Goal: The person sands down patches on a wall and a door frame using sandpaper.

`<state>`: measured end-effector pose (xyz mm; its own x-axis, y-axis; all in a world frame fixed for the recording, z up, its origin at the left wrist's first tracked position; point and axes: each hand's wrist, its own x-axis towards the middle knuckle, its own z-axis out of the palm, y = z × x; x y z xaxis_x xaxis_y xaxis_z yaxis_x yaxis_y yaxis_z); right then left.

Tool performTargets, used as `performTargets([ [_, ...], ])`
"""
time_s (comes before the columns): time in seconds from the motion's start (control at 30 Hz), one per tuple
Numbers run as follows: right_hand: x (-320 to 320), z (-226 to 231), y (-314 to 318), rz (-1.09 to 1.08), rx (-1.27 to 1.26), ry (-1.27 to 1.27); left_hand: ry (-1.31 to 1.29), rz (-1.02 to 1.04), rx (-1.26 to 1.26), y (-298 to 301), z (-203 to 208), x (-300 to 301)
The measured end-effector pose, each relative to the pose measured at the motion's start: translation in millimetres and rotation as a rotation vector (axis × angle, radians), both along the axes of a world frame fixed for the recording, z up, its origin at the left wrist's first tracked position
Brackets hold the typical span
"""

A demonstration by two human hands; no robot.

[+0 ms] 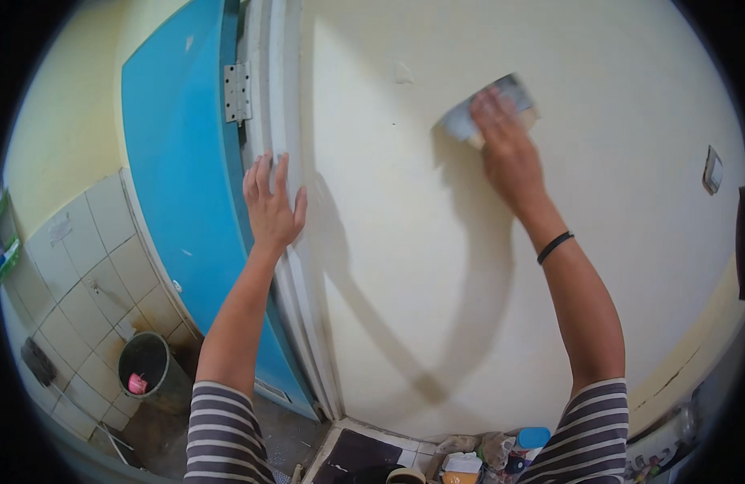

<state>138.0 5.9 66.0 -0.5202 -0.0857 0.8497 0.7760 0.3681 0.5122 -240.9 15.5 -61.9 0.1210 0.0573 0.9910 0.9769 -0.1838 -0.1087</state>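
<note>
My right hand [508, 149] is raised against the cream wall [396, 226], with its fingers over a flat grey sheet [513, 90] that has a pale underside. The sheet is slightly blurred, and I cannot tell whether it is cloth or sandpaper. It lies at the wall, casting a shadow below. On the white door frame [277, 97] rests my left hand [272, 206], fingers spread and holding nothing. A black band [555, 247] circles my right wrist.
A blue door [175, 137] stands open at the left. Behind it are a dark bucket [175, 379] with a pink item inside and a long-handled brush [40, 360]. Assorted items with a blue lid [534, 437] sit at the wall's foot. A switch [713, 171] is at right.
</note>
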Motion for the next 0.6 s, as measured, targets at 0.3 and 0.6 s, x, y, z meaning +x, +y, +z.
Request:
performTargets([
  [0.3,-53.5,-28.8,5.7,0.013,-0.066,-0.315,-0.132,0.029,0.058,15.8,3.2,5.7],
  [0.6,-117.0,-56.4,32.0,0.107,-0.118,-0.564,-0.140,-0.129,0.078,12.6,0.0,-3.5],
])
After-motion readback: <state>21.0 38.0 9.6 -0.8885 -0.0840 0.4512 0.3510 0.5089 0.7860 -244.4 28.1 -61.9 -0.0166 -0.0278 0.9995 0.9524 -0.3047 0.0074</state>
